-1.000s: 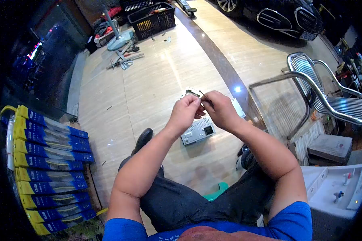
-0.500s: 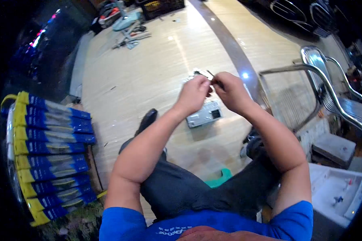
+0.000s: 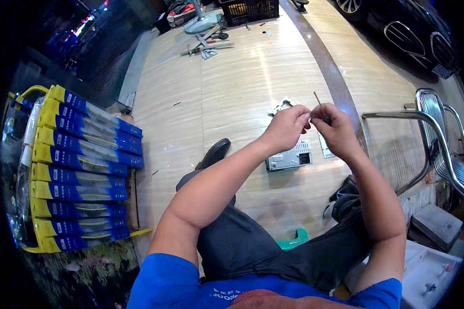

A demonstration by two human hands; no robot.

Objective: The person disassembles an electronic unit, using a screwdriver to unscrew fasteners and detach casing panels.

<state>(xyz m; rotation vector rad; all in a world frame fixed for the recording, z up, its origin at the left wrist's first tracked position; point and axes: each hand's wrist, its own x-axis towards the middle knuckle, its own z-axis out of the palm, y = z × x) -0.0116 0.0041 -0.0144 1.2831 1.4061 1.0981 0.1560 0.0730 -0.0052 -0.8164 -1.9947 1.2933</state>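
Both hands meet in front of me, above the floor. My right hand [image 3: 336,131] is closed around a thin dark rod [image 3: 317,99] that sticks up past the fingers; it may be a screwdriver shaft, but its lower end is hidden. Fingertips of my left hand [image 3: 286,129] are pinched together close to the right hand, and what they hold cannot be made out. Below them on the floor sits a silver metal box [image 3: 288,160], like a car stereo unit, with a dark socket at one corner. Behind the left hand lies a metal bracket [image 3: 283,105], partly covered.
A slotted metal plate [image 3: 325,147] lies right of the box. Blue-and-yellow packages [image 3: 80,190] fill a rack at left. A steel chair [image 3: 438,139] and a white sink-like basin [image 3: 428,278] stand at right. Tools [image 3: 206,46] lie ahead; a green object [image 3: 294,241] is between my legs.
The view has shifted, so the scene sits lower and further right. My hands remain close together over the box; the rod now points more upright.
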